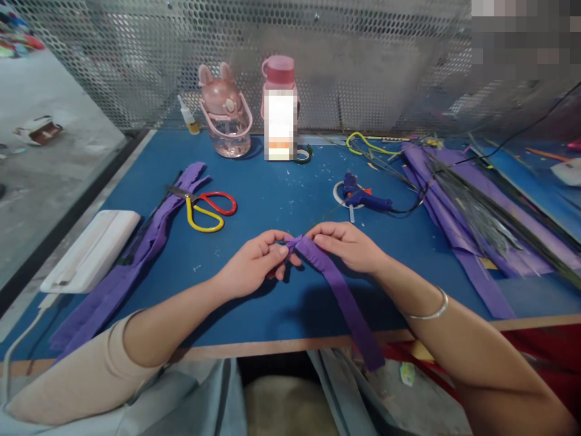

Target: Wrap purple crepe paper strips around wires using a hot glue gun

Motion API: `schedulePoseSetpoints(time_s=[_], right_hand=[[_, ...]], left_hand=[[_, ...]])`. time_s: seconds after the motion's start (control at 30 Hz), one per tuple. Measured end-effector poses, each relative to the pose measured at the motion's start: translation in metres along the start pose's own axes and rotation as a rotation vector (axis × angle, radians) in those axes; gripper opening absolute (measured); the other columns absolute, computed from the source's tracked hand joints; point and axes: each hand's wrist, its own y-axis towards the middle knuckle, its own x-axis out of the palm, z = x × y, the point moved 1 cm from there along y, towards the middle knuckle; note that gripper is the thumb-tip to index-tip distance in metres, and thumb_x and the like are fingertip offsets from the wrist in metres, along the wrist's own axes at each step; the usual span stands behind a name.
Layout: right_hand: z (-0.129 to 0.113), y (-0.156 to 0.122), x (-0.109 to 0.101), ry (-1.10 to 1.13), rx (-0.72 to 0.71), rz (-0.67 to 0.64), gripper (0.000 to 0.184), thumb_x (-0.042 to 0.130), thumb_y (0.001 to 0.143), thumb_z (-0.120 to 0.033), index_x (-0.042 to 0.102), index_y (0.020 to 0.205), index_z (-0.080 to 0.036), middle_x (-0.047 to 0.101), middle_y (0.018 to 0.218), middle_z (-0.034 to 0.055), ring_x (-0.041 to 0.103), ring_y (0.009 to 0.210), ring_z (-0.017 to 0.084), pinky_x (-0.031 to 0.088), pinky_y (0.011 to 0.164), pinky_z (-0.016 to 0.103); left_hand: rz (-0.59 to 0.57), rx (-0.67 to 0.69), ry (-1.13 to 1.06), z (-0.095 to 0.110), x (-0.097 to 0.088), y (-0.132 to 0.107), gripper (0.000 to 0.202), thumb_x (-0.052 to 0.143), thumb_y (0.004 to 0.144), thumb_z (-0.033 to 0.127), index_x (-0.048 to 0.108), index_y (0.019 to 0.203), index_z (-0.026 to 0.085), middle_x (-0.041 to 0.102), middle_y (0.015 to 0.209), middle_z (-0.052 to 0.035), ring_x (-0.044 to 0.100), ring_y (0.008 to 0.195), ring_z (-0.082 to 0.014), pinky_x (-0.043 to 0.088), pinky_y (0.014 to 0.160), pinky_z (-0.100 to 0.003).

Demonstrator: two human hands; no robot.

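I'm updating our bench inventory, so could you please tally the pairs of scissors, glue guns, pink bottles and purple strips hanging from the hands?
Scissors: 1
Glue gun: 1
Pink bottles: 2 (rabbit-eared bottle, looped-cap bottle)
Hanging purple strip: 1
Total: 5

Pinched end of the purple strip (pixel 345 297) partly hidden by left hand (pixel 254 263), bright upright panel (pixel 280 118) pixelated beyond reading

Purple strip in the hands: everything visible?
The purple strip looks like matte fabric or crepe paper. Its gathered, twisted top is pinched by the left hand; the right hand is at the fold beside it, exact grip unclear. The rest runs flat, slanting down to the right, its straight-cut end passing the near edge of the table in this view.
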Motion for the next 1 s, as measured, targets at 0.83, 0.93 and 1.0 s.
schedulePoseSetpoints(time_s=[0.83,0.93,1.0], right_hand=[[-0.002,0.001,0.029,0.154,0.039,0.137,0.028,0.083,0.060,-0.029,0.060,0.069,-0.017,0.055,0.058,-0.0052,0.045,0.049,0.005,0.038,0.047,0.019],[0.001,0.000,0.029,0.116,0.026,0.138,0.023,0.079,0.063,-0.027,0.060,0.070,-0.017,0.055,0.059,-0.0045,0.045,0.051,0.006,0.037,0.048,0.019],[0.003,-0.001,0.028,0.070,0.025,0.134,0.018,0.075,0.067,-0.026,0.060,0.070,-0.017,0.054,0.059,-0.0042,0.045,0.051,0.006,0.037,0.048,0.019]], left_hand=[[0.207,0.536,1.062,-0.003,0.002,-0.017,0.025,0.049,0.093,0.025,0.067,0.109,0.018,0.076,0.096,-0.0049,0.071,0.077,-0.0146,0.052,0.071,-0.023],[0.181,0.593,1.183,-0.007,0.000,-0.016,0.028,0.046,0.094,0.026,0.066,0.111,0.018,0.076,0.098,-0.0058,0.072,0.079,-0.0167,0.052,0.071,-0.025],[0.159,0.589,1.192,-0.007,-0.002,-0.016,0.029,0.045,0.094,0.027,0.066,0.111,0.018,0.076,0.097,-0.0060,0.072,0.080,-0.0173,0.052,0.072,-0.026]])
